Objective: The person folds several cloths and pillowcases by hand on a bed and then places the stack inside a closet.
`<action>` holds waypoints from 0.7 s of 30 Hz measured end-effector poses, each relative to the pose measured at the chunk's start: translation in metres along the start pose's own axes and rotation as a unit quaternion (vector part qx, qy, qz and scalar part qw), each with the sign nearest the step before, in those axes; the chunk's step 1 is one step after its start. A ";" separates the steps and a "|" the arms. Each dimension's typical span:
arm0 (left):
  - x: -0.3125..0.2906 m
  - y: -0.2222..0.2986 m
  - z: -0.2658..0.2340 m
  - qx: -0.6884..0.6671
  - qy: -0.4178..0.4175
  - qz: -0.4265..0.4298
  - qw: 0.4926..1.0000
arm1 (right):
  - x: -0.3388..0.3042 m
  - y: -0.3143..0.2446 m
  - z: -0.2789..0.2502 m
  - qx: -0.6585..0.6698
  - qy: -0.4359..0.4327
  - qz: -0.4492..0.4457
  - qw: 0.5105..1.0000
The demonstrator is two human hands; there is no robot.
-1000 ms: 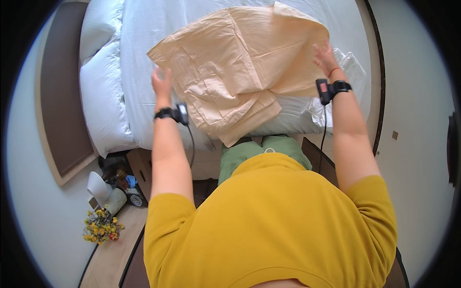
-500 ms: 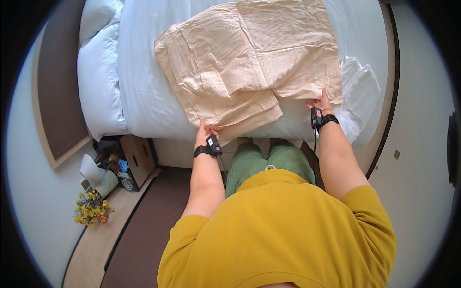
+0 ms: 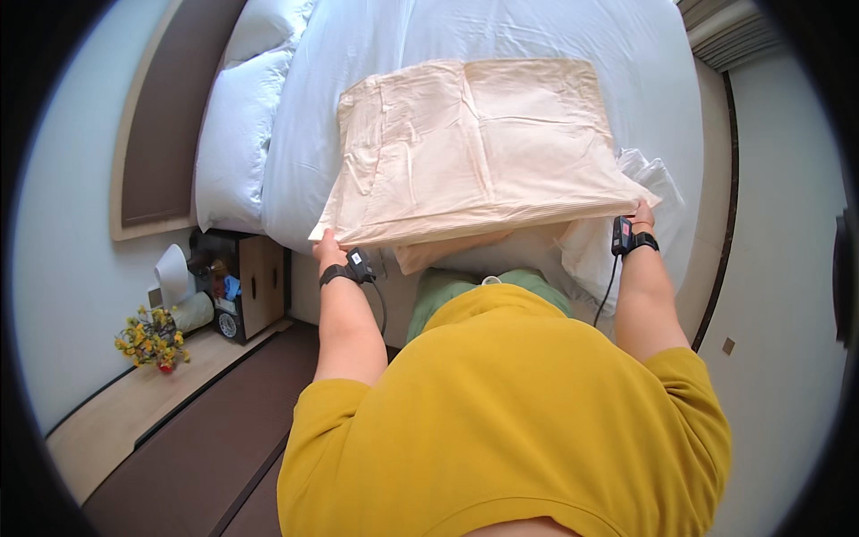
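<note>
The peach cloth (image 3: 474, 143) lies across the upper middle of the frame, its far edge on a white bed sheet (image 3: 385, 40) that stretches on to the top. Its near edge, drawn out between the hands, runs just above the green shorts (image 3: 438, 295), with a peach fold showing below. A strip of sheet separates it from the white pillow (image 3: 234, 152) at upper left; at right, its corner overlaps a crumpled white cloth (image 3: 617, 259).

Both arms reach forward, spread wide — the left hand (image 3: 330, 251) with its grip pinched on the near left corner, the right hand (image 3: 642, 215) with its grip closed on the near right one, some fingers hidden.

The peach cloth is thin and finely striped along its near edge, roughly rectangular, crossed by creases; the pillow looks plump, the sheet softly rumpled.
</note>
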State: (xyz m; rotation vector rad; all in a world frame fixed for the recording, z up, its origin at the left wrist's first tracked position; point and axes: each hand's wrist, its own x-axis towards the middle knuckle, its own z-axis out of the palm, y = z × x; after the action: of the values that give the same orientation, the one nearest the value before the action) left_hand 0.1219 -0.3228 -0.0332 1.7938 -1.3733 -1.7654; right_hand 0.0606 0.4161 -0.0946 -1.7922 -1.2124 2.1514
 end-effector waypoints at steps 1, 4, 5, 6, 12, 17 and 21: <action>0.004 0.003 0.002 0.001 0.006 0.013 1.000 | 0.012 -0.015 -0.013 0.037 -0.010 -0.005 0.999; -0.019 0.028 0.005 0.053 0.039 0.071 0.995 | 0.004 -0.023 -0.007 0.045 -0.123 -0.055 0.990; -0.030 0.042 0.010 0.051 0.048 0.103 0.992 | -0.011 -0.022 0.016 0.054 -0.097 -0.134 0.985; -0.033 0.052 0.022 0.000 -0.025 0.165 0.986 | -0.027 -0.027 0.040 0.064 -0.072 -0.216 0.972; -0.203 0.061 0.162 0.214 -0.374 0.349 0.832 | -0.259 0.003 0.180 -0.313 -0.460 -0.262 0.788; -0.297 0.039 0.178 0.181 -0.536 0.400 0.722 | -0.334 0.043 0.222 -0.327 -0.523 -0.258 0.743; -0.284 0.038 0.173 0.147 -0.549 0.396 0.721 | -0.334 0.035 0.223 -0.342 -0.517 -0.233 0.749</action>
State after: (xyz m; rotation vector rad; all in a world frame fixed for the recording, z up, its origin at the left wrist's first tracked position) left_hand 0.0077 -0.0577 0.1354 -0.1761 -2.3806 -2.0758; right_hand -0.0146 0.1027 0.1474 0.0075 -2.5415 2.4937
